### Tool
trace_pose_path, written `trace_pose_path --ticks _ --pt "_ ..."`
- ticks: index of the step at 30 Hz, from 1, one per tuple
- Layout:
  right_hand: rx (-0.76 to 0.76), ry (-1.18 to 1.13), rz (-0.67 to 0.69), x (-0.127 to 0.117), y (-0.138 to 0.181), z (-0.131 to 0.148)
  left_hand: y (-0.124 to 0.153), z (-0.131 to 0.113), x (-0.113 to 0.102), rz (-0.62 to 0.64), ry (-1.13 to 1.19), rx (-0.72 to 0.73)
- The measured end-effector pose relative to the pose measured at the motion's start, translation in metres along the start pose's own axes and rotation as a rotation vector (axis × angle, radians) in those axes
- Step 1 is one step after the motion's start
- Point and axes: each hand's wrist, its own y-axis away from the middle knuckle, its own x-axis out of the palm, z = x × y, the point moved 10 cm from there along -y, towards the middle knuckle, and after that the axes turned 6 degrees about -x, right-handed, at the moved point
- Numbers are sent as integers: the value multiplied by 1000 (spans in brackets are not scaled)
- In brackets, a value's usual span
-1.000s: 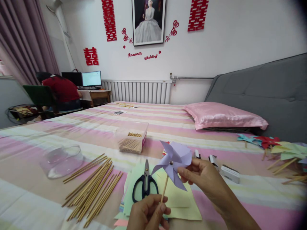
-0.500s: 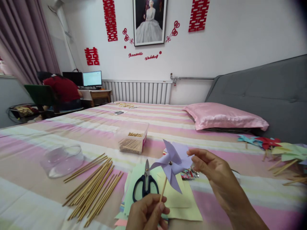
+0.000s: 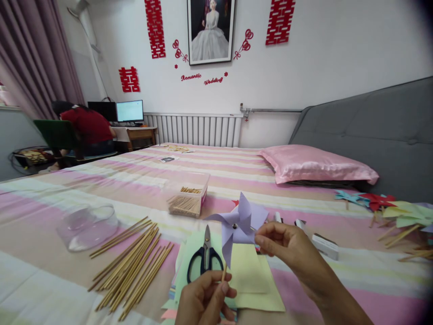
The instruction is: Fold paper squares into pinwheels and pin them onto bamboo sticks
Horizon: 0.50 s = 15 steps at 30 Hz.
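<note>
A lilac paper pinwheel (image 3: 234, 225) with a shiny metal centre stands upright on a thin wooden stick (image 3: 224, 272). My left hand (image 3: 207, 297) is closed around that stick, low down. At the right side of the pinwheel, my right hand (image 3: 287, 246) has thumb and forefinger pinched at a blade's edge; the fingertips partly hide the contact. Scissors with dark blue handles (image 3: 204, 259) lie just beyond my left hand, on a stack of pastel paper sheets (image 3: 255, 277).
Loose wooden sticks (image 3: 131, 266) and a clear plastic container (image 3: 88, 228) lie at left. A box of short sticks (image 3: 186, 201) stands behind. Finished pinwheels (image 3: 406, 214) lie right, a pink pillow (image 3: 318, 163) farther back. A person in red (image 3: 88, 128) sits at a desk.
The pinwheel's blades have turned about the centre, and it has shifted slightly left. My right hand has moved left and down with it, uncovering small items behind. My left hand still grips the stick.
</note>
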Motion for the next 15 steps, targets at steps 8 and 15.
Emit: trace_pose_path --ticks 8,15 --pt "46 65 71 15 3 0 1 -1 -2 -14 21 9" --pt "47 -36 77 18 5 -3 -1 2 -1 5 7 5"
